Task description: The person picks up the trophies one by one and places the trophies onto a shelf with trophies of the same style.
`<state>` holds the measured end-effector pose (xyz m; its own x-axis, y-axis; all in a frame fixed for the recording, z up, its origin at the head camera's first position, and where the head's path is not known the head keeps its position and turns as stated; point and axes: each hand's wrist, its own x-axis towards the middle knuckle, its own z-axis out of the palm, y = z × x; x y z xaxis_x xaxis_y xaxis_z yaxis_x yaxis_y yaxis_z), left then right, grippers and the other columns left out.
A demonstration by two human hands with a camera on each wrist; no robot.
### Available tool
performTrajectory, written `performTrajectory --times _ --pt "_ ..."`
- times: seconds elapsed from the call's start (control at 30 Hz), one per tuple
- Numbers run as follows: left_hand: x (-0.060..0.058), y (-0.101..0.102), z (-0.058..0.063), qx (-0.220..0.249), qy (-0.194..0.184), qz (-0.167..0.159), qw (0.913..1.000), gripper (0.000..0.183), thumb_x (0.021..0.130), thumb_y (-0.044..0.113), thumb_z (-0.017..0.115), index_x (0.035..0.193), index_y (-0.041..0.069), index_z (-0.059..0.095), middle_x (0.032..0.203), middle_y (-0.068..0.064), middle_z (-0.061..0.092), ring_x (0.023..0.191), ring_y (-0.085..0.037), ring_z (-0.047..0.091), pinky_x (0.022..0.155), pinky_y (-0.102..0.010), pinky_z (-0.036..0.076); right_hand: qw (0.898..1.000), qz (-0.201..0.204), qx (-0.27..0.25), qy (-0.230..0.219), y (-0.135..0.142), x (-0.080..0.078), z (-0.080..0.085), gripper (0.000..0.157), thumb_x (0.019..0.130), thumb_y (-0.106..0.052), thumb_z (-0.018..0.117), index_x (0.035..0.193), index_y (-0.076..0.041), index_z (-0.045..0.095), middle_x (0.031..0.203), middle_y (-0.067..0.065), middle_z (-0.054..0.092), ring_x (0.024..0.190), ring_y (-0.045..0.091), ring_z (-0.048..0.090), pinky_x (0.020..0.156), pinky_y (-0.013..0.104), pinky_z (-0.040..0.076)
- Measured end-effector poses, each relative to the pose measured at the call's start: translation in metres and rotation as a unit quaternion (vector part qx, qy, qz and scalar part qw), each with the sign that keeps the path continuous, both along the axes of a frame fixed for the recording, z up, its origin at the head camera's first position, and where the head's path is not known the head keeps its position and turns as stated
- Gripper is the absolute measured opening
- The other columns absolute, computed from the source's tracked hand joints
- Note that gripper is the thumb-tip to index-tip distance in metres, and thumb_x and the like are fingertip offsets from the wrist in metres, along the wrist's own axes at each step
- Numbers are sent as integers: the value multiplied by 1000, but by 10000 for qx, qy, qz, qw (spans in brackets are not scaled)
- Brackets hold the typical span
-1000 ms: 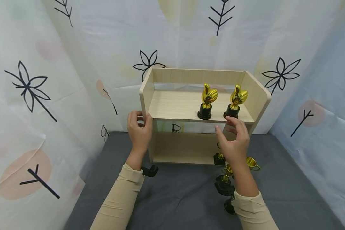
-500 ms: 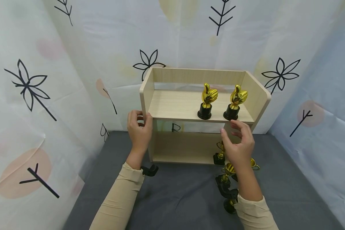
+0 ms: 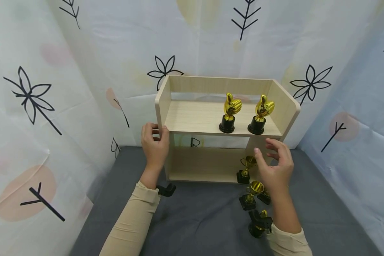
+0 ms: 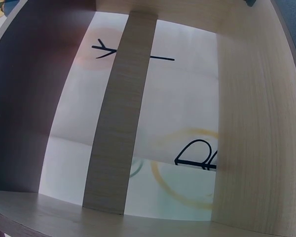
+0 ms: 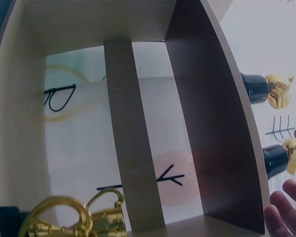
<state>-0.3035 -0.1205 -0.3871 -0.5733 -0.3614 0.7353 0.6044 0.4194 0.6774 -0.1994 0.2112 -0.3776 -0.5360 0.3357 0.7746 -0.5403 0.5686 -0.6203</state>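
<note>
My left hand (image 3: 155, 144) grips the left side panel of a pale wooden two-tier shelf (image 3: 195, 117), thumb at the front edge and fingers on the outer side. My right hand (image 3: 276, 163) is held off the shelf's lower right front, fingers loosely bent and apart, holding nothing. Two golden thumbs-up trophies, a left one (image 3: 227, 122) and a right one (image 3: 256, 124), stand upright on black bases on the upper tier's right half. Below, a gold two-handled trophy cup (image 3: 244, 176) stands by the right end of the lower board; it also shows in the right wrist view.
On the grey tablecloth (image 3: 198, 217), another trophy cup (image 3: 248, 201) stands in front of the shelf, with one (image 3: 265, 197) partly hidden beside it. Closer in, a black-based gold trophy (image 3: 255, 230) is partly covered by the right wrist mount. Patterned curtain (image 3: 115, 53) surrounds the table.
My right hand has drawn away from the right thumbs-up trophy's base, moving down and to the right. The left hand and the shelf stay put. More of the trophy cups shows now.
</note>
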Motion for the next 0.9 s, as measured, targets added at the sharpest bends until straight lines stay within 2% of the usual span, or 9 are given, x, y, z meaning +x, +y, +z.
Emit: performTrajectory --times 0.1,0.23,0.37,0.47,0.6,0.9 --pt "1 0 0 -4 -15 15 10000 23 101 22 65 101 -1 63 105 -20 59 86 -30 62 66 -41 54 10000 -35 -3 21 4 2 -2 40 84 5 82 123 0 74 122 6 69 108 -3 62 87 9 50" --pt "0 -1 0 -35 -10 17 10000 23 101 23 65 101 -1 62 105 -21 59 87 -34 63 66 -43 55 10000 -9 41 -74 10 4 -7 36 87 3 80 122 5 73 122 -8 66 109 -3 61 87 9 50" --pt "-1 -1 0 13 1 3 10000 24 101 23 65 100 -1 62 104 -21 59 86 -40 64 66 -46 55 9999 -17 75 -94 12 7 -10 35 86 4 81 120 4 74 122 -1 68 109 -5 61 87 9 50" --pt "0 0 0 36 -20 -23 10000 23 100 23 64 101 0 63 104 -21 59 87 -37 63 67 -44 55 9999 -41 70 -114 15 9 -12 36 84 7 81 119 3 75 122 10 69 109 -5 61 87 8 49" --pt "1 0 0 54 -41 -10 10000 23 100 22 65 101 0 63 104 -20 59 86 -28 62 67 -39 53 9996 -83 55 -272 21 10 -17 35 85 7 81 120 5 74 123 13 68 109 -5 60 86 8 48" --pt "1 0 -1 58 -19 16 10000 23 101 21 65 100 -1 62 104 -20 59 87 -30 62 67 -44 54 9989 -257 19 -401 29 15 -30 30 85 10 79 115 8 74 120 -5 65 107 -7 59 85 7 47"
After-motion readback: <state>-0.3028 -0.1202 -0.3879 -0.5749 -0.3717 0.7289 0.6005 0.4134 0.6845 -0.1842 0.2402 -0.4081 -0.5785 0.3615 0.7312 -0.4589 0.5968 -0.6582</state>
